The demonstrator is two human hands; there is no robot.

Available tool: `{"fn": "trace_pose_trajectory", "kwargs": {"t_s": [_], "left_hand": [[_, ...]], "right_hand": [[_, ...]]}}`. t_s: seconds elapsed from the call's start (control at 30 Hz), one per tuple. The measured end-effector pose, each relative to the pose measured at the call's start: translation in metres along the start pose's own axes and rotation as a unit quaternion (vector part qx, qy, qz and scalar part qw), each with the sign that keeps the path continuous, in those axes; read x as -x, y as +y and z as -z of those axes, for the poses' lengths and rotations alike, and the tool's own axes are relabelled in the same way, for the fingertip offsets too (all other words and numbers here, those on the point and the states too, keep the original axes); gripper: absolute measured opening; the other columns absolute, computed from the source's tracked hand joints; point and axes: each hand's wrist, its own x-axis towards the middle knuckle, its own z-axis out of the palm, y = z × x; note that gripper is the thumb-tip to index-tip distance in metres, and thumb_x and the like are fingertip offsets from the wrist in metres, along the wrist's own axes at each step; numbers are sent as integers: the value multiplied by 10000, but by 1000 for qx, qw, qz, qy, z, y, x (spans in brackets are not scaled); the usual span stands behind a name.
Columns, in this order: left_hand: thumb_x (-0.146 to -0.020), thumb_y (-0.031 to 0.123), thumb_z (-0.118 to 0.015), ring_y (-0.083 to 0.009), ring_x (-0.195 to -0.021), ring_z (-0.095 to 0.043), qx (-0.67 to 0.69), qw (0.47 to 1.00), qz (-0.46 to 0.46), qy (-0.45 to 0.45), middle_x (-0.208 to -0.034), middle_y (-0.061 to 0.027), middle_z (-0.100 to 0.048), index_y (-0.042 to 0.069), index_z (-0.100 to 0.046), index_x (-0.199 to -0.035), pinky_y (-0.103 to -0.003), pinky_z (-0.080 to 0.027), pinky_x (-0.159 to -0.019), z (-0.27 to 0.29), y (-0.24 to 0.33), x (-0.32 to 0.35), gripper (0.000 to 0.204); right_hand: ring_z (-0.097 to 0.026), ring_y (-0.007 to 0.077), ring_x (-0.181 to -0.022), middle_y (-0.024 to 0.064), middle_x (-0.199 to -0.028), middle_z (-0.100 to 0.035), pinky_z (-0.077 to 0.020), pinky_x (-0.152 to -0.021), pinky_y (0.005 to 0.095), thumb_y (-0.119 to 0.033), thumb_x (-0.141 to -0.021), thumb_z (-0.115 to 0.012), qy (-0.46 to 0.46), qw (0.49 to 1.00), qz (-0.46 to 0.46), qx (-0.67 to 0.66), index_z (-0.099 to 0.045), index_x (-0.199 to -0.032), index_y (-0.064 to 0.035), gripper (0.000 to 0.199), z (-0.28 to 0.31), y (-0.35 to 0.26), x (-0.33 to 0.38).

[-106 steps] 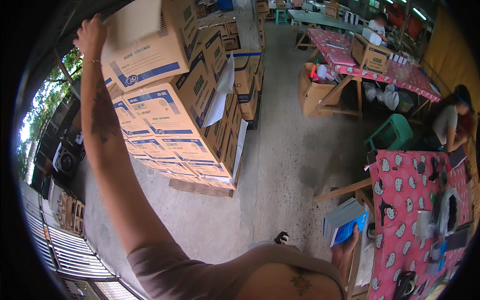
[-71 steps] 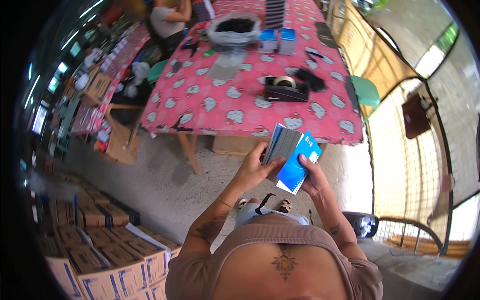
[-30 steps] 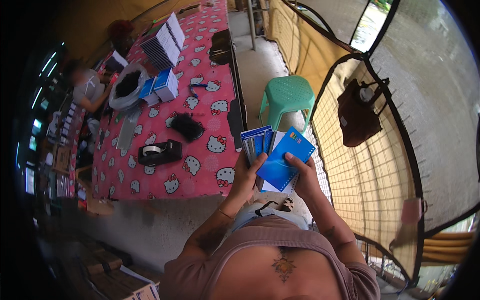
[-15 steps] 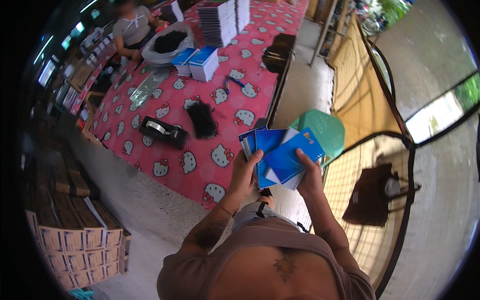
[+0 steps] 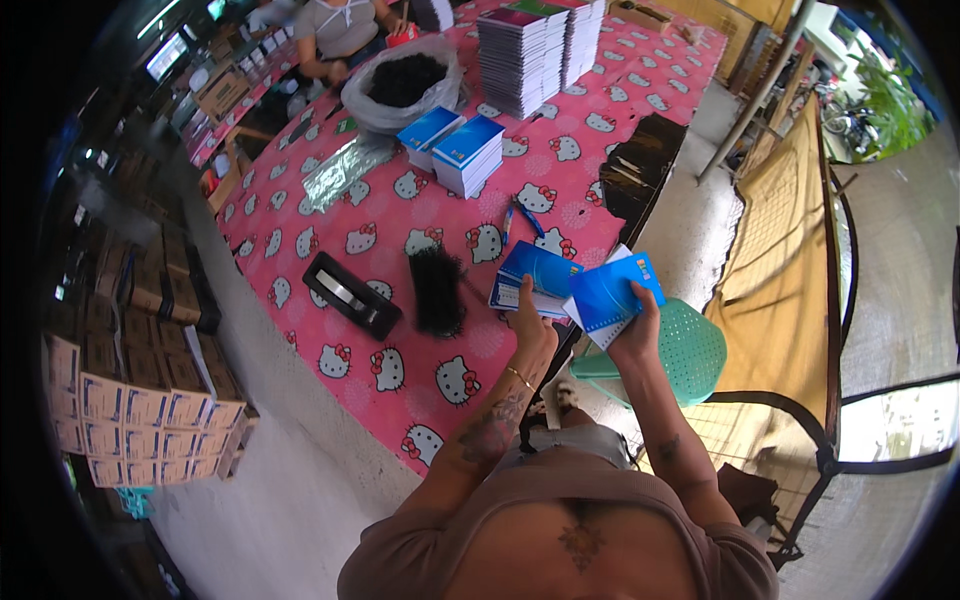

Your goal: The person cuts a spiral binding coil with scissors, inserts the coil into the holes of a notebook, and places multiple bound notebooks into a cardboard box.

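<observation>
Head view, with clock directions taken from the hands: a blue-covered notepad (image 5: pixel 608 288), its white pages showing at the lower edge, is gripped by the right hand (image 5: pixel 637 328), thumb laid on the cover. Just beside it, a fanned set of blue-covered pads (image 5: pixel 543 266) is clasped by the left hand (image 5: pixel 537 327), thumb on top; whether the cloth is touched by that set cannot be told. The table is covered with a pink cat-face cloth (image 5: pixel 420 405). On it, at nine o'clock, a black bundle of fine strands (image 5: pixel 437 295) is passed before a black tape dispenser (image 5: pixel 352 297) is reached. At eleven, a blue-handled tool (image 5: pixel 528 218) is laid, with two short stacks of blue notepads (image 5: pixel 470 155) and a plastic bag (image 5: pixel 447 80) filled with black material beyond. A clear plastic sheet (image 5: pixel 345 175) is spread at ten; tall notebook stacks (image 5: pixel 520 65) are set near twelve. The table's edge is marked at one by a dark brown patch (image 5: pixel 645 165). At four, a green plastic stool (image 5: pixel 692 350) is placed, and at three yellow sheeting (image 5: pixel 785 260) is hung. Between eight and nine, printed cartons (image 5: pixel 160 400) are piled on the concrete floor's (image 5: pixel 290 500) far side. Between ten and eleven, a seated person (image 5: pixel 345 35) is seen.
</observation>
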Motion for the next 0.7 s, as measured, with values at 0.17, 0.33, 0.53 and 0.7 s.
{"fn": "trace_pose_trajectory", "kwargs": {"t_s": [0.17, 0.33, 0.53, 0.7], "left_hand": [[-840, 342, -787, -166, -1019, -598, -102, 994, -13, 30, -1096, -11, -620, 139, -552, -1162, -391, -477, -903, 8, 2, 1, 448], [-878, 423, -720, -143, -984, -585, -274, 957, -61, 73, -1079, -18, -623, 129, -582, -1152, -357, -464, -857, 24, 31, 43, 425], [-924, 201, -637, -144, -999, -607, -303, 944, -123, -31, -1065, -53, -627, 29, -486, -1305, -337, -495, -857, -23, 37, 98, 445], [-856, 89, -639, -136, -906, -622, -390, 884, -200, -162, -1027, -75, -658, -13, -550, -1218, -290, -495, -819, -37, 82, 57, 387]], "right_hand": [[-603, 328, -1114, 134, -1224, -605, -490, -974, 510, -220, -855, -631, 41, 998, -30, 36, -515, -1274, -71, 460, 17, 7, -45], [-615, 316, -1082, 112, -1183, -608, -513, -940, 501, -152, -868, -606, 12, 998, -42, 53, -527, -1240, -73, 388, 23, 7, -58], [-625, 286, -1047, 105, -1146, -619, -518, -919, 483, -128, -881, -623, -20, 996, -82, 29, -539, -1207, -66, 343, -3, 22, -49], [-609, 166, -966, 49, -1071, -643, -491, -890, 352, -99, -899, -651, -90, 988, -10, 125, -576, -1144, -70, 258, -12, 10, -49]]}}
